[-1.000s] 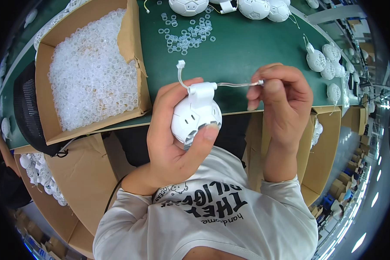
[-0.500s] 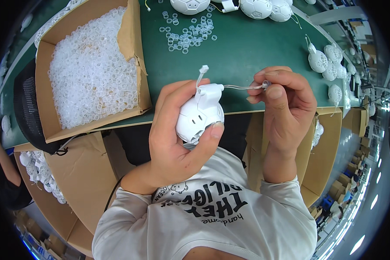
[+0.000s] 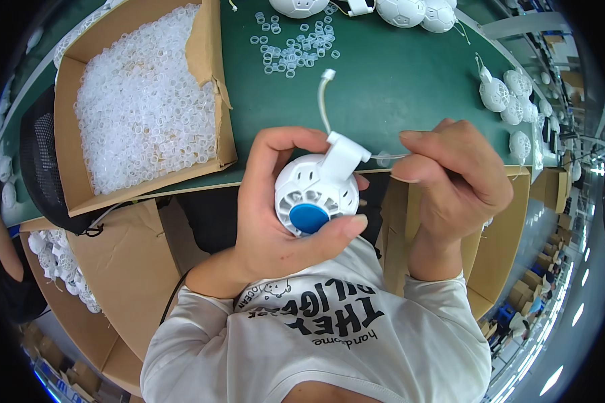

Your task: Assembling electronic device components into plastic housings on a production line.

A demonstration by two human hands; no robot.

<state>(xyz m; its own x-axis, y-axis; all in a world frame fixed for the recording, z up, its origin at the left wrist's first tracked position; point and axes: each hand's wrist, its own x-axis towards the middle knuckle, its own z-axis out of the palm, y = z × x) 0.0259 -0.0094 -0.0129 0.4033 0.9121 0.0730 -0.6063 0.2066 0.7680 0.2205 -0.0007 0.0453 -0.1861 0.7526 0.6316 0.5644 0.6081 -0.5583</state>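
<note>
My left hand (image 3: 259,225) is wrapped around a white ball-shaped housing (image 3: 304,176) with football-like panels and vents. A blue disc (image 3: 308,218) on the housing faces up. From its short square neck (image 3: 345,156) a wire with a small white connector (image 3: 328,74) sticks up on the far side. Another thin wire leaves the neck toward the right, where my right hand (image 3: 460,181) pinches it between thumb and fingers. Around that wire, between neck and fingertips, sits a clear ring (image 3: 384,160). The wire's far end is hidden in my right hand.
An open cardboard box (image 3: 226,131) full of clear rings (image 3: 144,107) stands on the green table (image 3: 275,107) at left. Loose rings (image 3: 296,54) lie beyond my hands. More white balls (image 3: 400,12) are at the back and right. Cardboard boxes (image 3: 497,255) flank my lap.
The housing has turned in my left hand, bringing the blue disc into view. The clear ring, earlier at my right fingertips, is now closer to the neck. My right hand has turned over.
</note>
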